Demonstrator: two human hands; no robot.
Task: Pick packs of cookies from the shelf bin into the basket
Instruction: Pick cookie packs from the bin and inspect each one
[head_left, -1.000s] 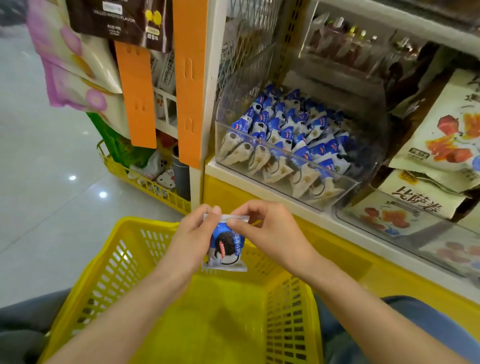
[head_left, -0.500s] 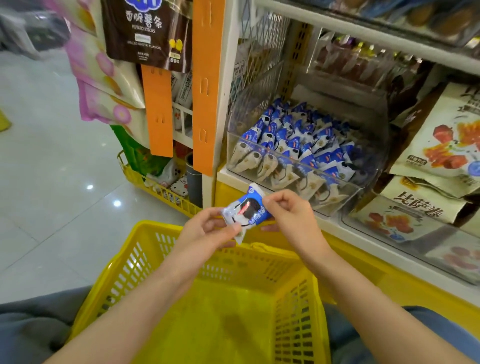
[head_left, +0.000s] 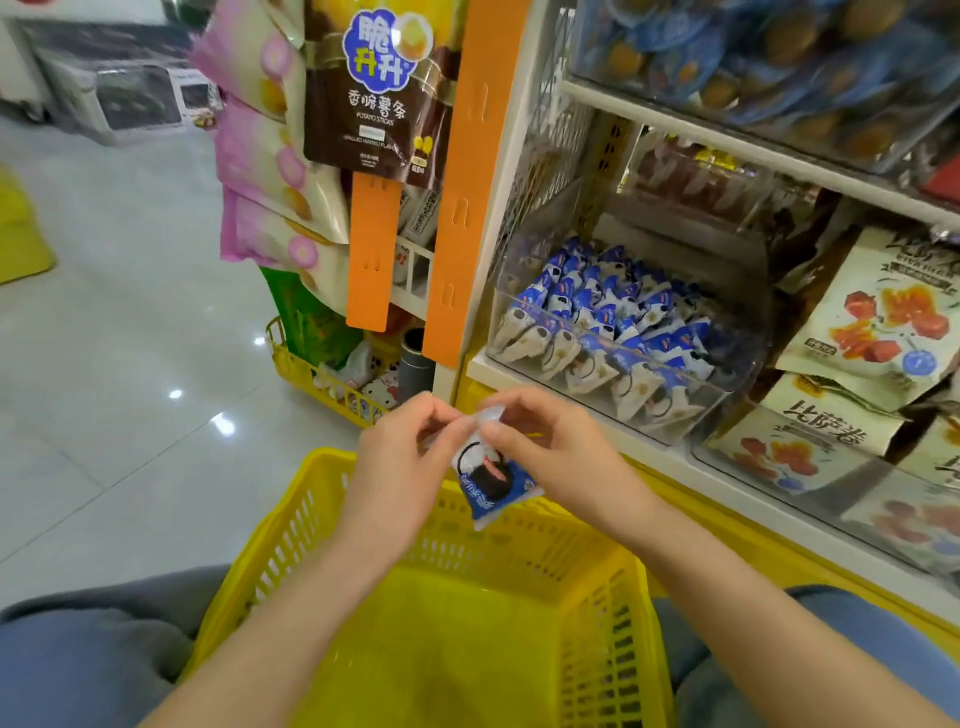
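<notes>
Head view: left hand (head_left: 400, 467) and right hand (head_left: 550, 452) each pinch the top seal of one cookie pack (head_left: 491, 483), their grip letting it hang above the far rim of the basket (head_left: 291, 525), likely for dropping in; the shelf bin (head_left: 737, 312) sits just beyond.

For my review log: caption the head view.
Left hand and right hand pinch a cookie pack by its top above the yellow basket, before the clear shelf bin.
</notes>
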